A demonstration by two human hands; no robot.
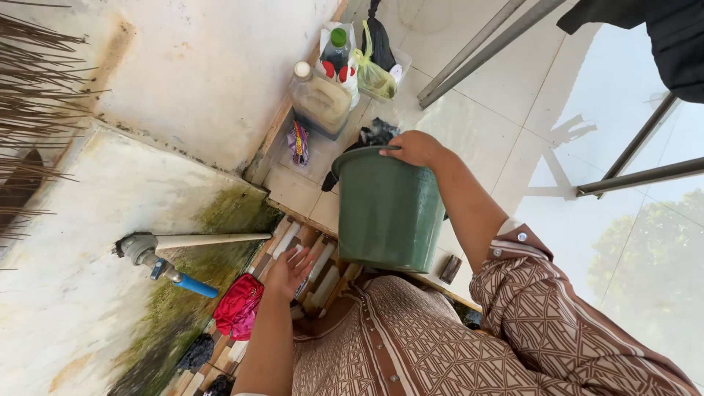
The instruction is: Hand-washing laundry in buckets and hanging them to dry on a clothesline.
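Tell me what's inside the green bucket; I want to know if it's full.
Its inside cannot be seen: the green bucket shows only its outer wall. The right hand grips its rim; the left hand is apart, open.

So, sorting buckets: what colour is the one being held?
Dark green bucket, gripped at the rim by the right hand; head view.

A brown shirt (pixel 433 345) printed with a cream geometric line pattern is worn, closed down the front by a striped placket set with small brown buttons. The right sleeve is finished above the forearm by a striped cuff (pixel 517 246) fastened with two pale snap buttons. Both forearms are left bare below the shirt, and no rings or watch can be seen on the left hand (pixel 287 270) or right hand (pixel 414 148)
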